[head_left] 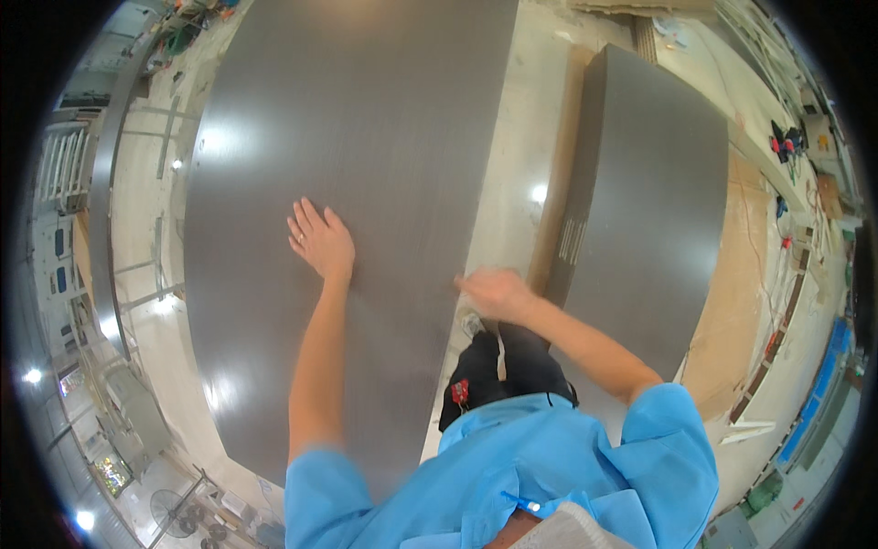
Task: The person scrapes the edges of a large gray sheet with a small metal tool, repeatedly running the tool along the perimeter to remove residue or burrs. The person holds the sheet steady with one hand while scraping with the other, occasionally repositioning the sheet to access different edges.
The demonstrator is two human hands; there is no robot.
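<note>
A large dark grey-brown panel [393, 119] with a smooth, faintly grained face lies before me. My left hand [322, 241] rests flat on its middle, fingers stretched out, with a ring on one finger. At the panel's right edge is my right hand [497, 293], slightly blurred. Its fingers are curled, with the thumb side toward the edge. Whether anything small is inside that hand cannot be made out.
To my right stands a stack of similar dark panels [654, 174], with a brown board [732, 256] beyond it. A long dark panel [102, 210] rests on a metal frame at the left. A standing fan [174, 512] is at the lower left. Pale floor [517, 156] runs between panel and stack.
</note>
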